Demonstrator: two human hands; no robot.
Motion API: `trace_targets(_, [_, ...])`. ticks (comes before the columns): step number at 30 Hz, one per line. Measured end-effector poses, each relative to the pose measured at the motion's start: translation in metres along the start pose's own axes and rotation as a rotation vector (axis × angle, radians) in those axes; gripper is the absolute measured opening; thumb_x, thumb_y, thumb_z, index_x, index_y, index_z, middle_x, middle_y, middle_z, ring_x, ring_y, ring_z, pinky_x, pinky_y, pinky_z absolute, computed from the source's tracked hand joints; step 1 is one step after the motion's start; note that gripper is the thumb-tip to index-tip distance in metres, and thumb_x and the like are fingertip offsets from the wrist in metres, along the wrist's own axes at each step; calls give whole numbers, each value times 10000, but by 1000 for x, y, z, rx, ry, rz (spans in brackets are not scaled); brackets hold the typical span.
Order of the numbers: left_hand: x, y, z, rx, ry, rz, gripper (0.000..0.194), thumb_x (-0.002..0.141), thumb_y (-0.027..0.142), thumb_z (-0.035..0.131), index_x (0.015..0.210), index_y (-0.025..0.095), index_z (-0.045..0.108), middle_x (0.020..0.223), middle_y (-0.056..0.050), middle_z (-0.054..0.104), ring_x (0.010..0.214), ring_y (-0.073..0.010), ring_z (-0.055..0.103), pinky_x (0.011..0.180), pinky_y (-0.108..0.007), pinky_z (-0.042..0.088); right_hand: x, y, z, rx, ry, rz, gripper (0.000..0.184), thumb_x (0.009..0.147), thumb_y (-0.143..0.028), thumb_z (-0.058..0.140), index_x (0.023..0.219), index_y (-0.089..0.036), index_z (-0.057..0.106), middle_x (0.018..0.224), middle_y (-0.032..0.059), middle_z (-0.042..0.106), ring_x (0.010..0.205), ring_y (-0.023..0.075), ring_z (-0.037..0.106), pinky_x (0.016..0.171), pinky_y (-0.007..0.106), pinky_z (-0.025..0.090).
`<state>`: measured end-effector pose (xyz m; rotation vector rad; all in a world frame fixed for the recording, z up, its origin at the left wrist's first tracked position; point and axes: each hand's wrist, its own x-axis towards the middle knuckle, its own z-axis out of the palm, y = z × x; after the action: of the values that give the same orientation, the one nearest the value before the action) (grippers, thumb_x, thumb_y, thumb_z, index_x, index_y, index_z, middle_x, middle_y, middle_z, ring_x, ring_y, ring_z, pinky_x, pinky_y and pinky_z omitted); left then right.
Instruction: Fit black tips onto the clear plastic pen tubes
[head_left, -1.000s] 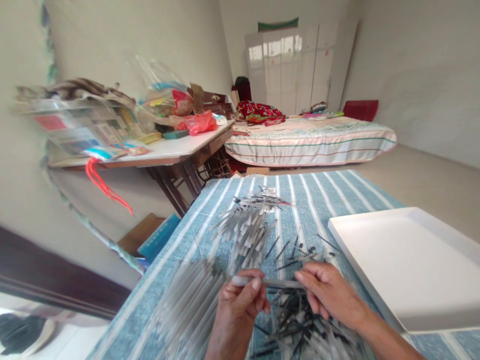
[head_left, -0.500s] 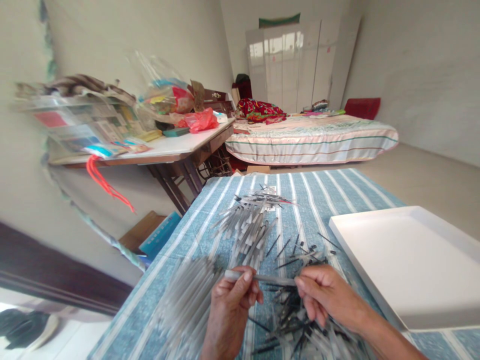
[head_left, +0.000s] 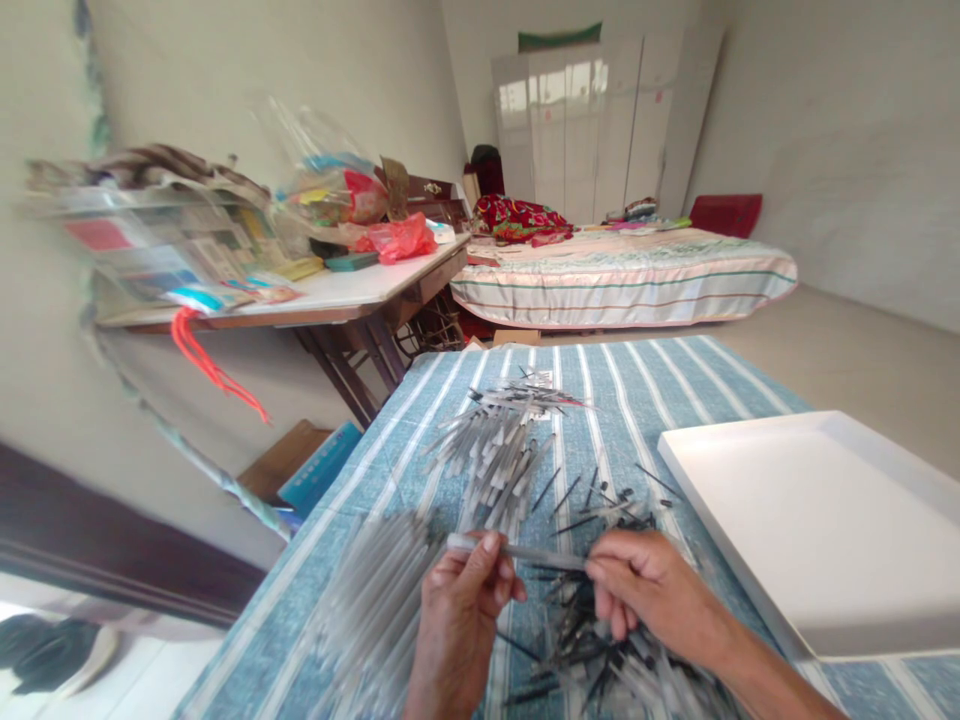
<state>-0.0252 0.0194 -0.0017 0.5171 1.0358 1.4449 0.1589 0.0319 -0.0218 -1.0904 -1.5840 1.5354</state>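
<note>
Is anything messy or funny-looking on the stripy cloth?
Yes: the dark pile by the right hand is a jumble, pointing every way, while the grey tubes near the left hand lie mostly side by side.

Soft, fairly bright light fills the room; bright patches glare off the wardrobe (head_left: pixel 562 130) at upper centre (they look like reflected windows). The tray (head_left: pixel 825 540) at lower right shows pale, with grey shading along its near inner edge. Shadow darkens the space under the desk (head_left: pixel 367 298). Blur smears the tubes (head_left: pixel 386 600) at lower left of centre and the box (head_left: pixel 214 245) at left. Wide-angle distortion stretches the frame's edges.
</note>
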Motion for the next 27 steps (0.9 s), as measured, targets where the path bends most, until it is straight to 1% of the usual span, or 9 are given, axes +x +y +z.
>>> trace_targets(4, [-1, 1, 0, 5, 18, 0, 186, 640, 264, 720, 668, 124, 601, 497, 31, 543, 446, -74, 460, 443, -216, 440, 0, -2, 0, 72, 34, 48, 281, 716, -405, 629, 792, -170, 495, 566, -50, 579, 433, 67, 543, 416, 151, 390])
trace_targets(9, [-1, 0, 1, 22, 21, -3, 193, 634, 272, 721, 665, 125, 601, 490, 34, 533, 430, -70, 437, 444, -220, 442, 1, 0, 1, 28, -10, 55, 359, 815, -486, 458, 665, -160, 473, 508, -30, 576, 366, 53, 509, 370, 143, 363])
trace_targets(11, [-1, 0, 1, 25, 20, -2, 185, 640, 265, 718, 663, 127, 597, 492, 33, 533, 433, -71, 440, 446, -220, 441, 1, 1, 0, 67, 3, 71, 311, 745, -467, 573, 756, -173, 473, 546, -48, 582, 391, 60, 528, 377, 142, 382])
trace_targets(13, [0, -1, 0, 21, 12, -2, 184, 645, 266, 715, 667, 128, 596, 491, 34, 535, 422, -67, 427, 443, -223, 440, 1, 1, 0, 96, -10, 110, 352, 711, -466, 612, 862, -181, 471, 549, -60, 585, 373, 62, 520, 357, 140, 373])
trace_targets(17, [1, -3, 0, 22, 6, 0, 174, 664, 261, 703, 669, 125, 596, 498, 34, 538, 417, -60, 420, 445, -221, 443, 2, 2, 0, 62, -12, 116, 392, 807, -531, 433, 712, -154, 486, 479, -32, 572, 325, 53, 492, 327, 130, 340])
trace_targets(20, [1, -4, 0, 29, 0, 3, 173, 670, 263, 699, 661, 125, 596, 498, 35, 537, 415, -57, 419, 445, -220, 446, 2, 2, 1, 112, -3, 111, 373, 703, -506, 598, 817, -177, 465, 548, -57, 585, 350, 56, 515, 334, 130, 363])
trace_targets(22, [2, -4, -1, 30, -5, 6, 177, 666, 266, 703, 657, 125, 596, 500, 34, 539, 416, -58, 420, 444, -222, 449, 2, 3, 1, 139, -13, 143, 401, 711, -525, 581, 883, -182, 462, 541, -63, 585, 327, 58, 506, 313, 127, 350])
trace_targets(25, [3, -5, -2, 31, -6, 13, 177, 661, 264, 707, 658, 124, 600, 504, 30, 540, 431, -65, 438, 443, -219, 450, 2, 4, 2, 133, -4, 161, 410, 804, -555, 423, 721, -156, 474, 477, -35, 572, 307, 55, 501, 295, 114, 316])
trace_targets(27, [3, -5, -3, 34, -12, 15, 173, 666, 263, 703, 654, 124, 601, 503, 28, 541, 438, -69, 448, 444, -219, 452, 2, 3, 2, 158, 3, 144, 374, 769, -531, 503, 721, -164, 454, 509, -42, 582, 323, 57, 518, 302, 114, 333])
